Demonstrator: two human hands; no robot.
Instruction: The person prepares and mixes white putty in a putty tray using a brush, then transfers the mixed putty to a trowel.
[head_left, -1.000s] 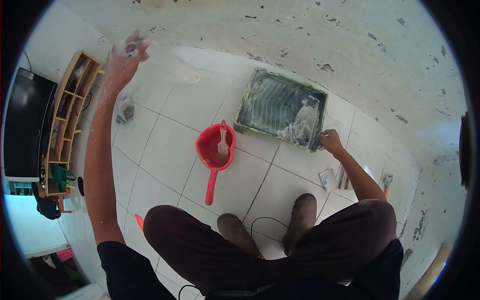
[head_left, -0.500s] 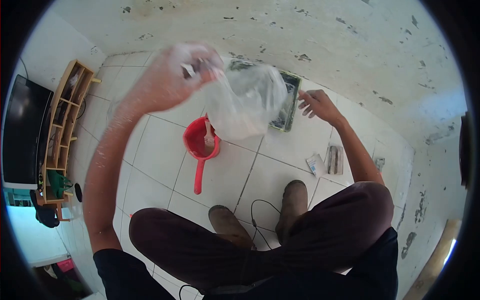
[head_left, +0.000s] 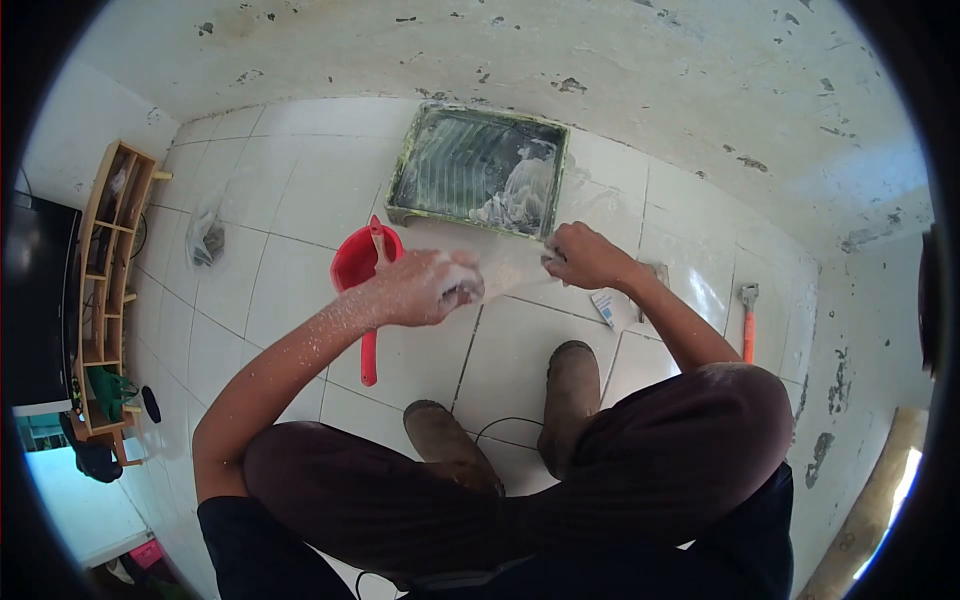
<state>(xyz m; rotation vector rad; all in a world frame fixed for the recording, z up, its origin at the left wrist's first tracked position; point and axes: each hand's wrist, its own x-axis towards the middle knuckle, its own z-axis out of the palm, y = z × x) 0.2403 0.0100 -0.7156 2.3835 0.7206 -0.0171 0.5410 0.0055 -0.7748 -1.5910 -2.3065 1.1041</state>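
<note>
A clear plastic bag (head_left: 513,272) is stretched flat between my two hands, low over the tiles. My left hand (head_left: 425,287), dusted with white powder, is closed on one end of it. At the other end the fingers of my right hand (head_left: 590,257) pinch the bag. Just beyond them lies a dark paint tray (head_left: 425,150), with white paste (head_left: 525,190) heaped at its right side. A red dipper (head_left: 350,262) stands beside my left hand, partly behind the forearm, and a brush (head_left: 378,240) leans in it.
Near my right forearm lie a scraper blade (head_left: 606,308) and a partly hidden trowel-like tool (head_left: 655,285). An orange-handled tool (head_left: 749,320) lies farther right. Another plastic bag (head_left: 207,240) and a wooden shelf (head_left: 105,270) are at left. A peeling wall (head_left: 640,90) rises behind the tray.
My left hand has come down and my right hand has moved inward to the bag. The raised, puffed bag is now low and stretched between both hands, and the tray is uncovered to view.
</note>
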